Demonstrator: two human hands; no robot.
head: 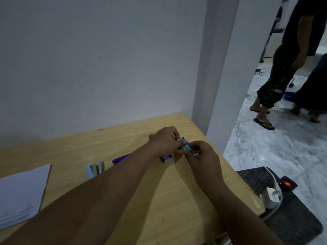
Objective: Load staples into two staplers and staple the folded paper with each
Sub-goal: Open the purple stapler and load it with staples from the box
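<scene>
Both hands' fingers pinch the green staple box: left hand (pixel 165 140) steadying, right hand (pixel 200 154) working its near end; slide the tray out gently, level, with the pale stapler (pixel 94 169) lying open well to their left.

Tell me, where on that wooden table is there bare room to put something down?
Bare wood lies between the paper and the light-blue stapler, and along the wall behind the purple stapler. It is crowded near the far right corner, where both hands work a green box beside a dark box.
</scene>
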